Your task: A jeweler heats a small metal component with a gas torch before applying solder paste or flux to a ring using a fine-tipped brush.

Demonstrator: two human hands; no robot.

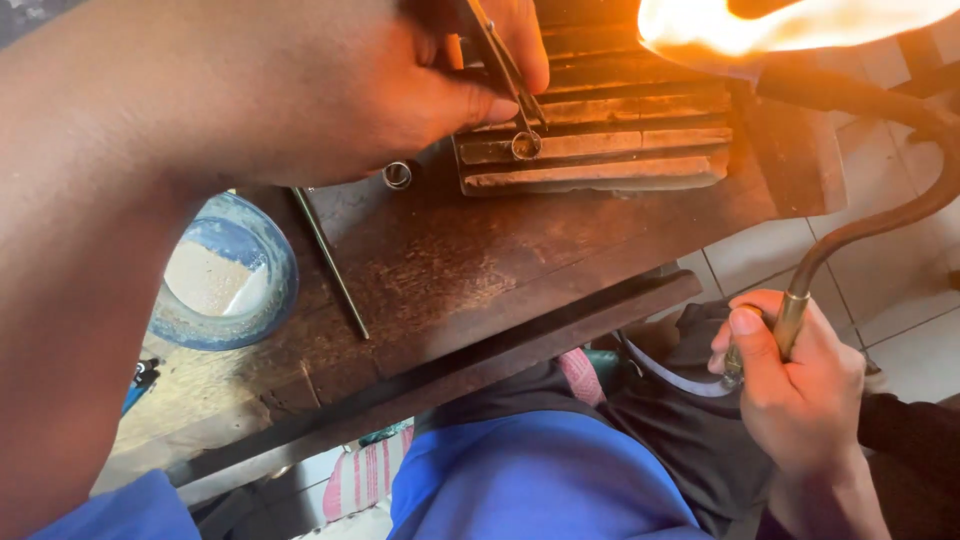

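My left hand (pixel 400 75) reaches across the wooden bench and grips metal tweezers (pixel 505 65). The tweezer tips pinch a small metal ring (pixel 526 146) that rests on a grooved, charred wooden block (pixel 620 130). My right hand (pixel 795 385), low at the right, holds the handle of a curved brass torch pipe (pixel 860 225). A bright orange flame (pixel 770 25) burns at the pipe's upper end, above and right of the ring. A second small ring (pixel 397 175) lies loose on the bench left of the block.
A blue and white bowl (pixel 225 275) holding pale powder sits at the bench's left. A thin metal rod (pixel 330 262) lies beside it. The worn bench (pixel 480 270) ends in a raised front ledge above my blue-clothed lap. Tiled floor shows at right.
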